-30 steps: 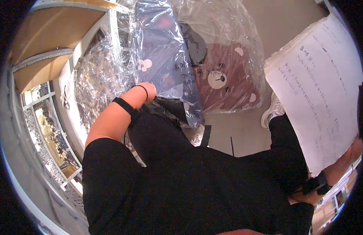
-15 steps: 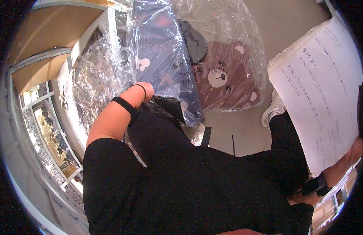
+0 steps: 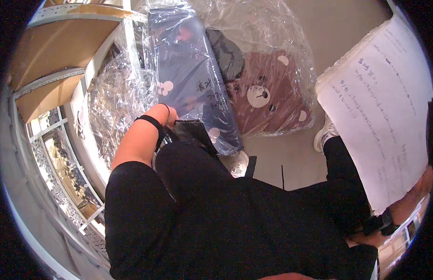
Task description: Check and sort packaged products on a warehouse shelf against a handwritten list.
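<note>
My left hand (image 3: 169, 115) is closed at the near left edge of a long blue package (image 3: 186, 70) wrapped in clear plastic. Its fingertips are mostly hidden, and it seems to grip the wrapping. Pale bear shapes and handwriting show on the package. Beside the hand, a glossy black flap (image 3: 195, 134) lies against the package's near end. At the far right my right hand (image 3: 425, 182) holds a thick stack of white paper (image 3: 380, 112) with handwritten lines; the sheets hide part of its fingers.
A maroon bear-patterned package (image 3: 277, 98) in clear plastic lies right of the blue one, with a dark grey bundle (image 3: 228, 56) between them. Crumpled clear plastic (image 3: 116, 93) and a white-framed shelf (image 3: 53, 72) are at left. My shoes (image 3: 237, 164) stand on the grey floor (image 3: 267, 158).
My left hand has drawn slightly toward me and left, and the blue package has shifted nearer with it. The paper stack stays in my right hand, almost unmoved.
</note>
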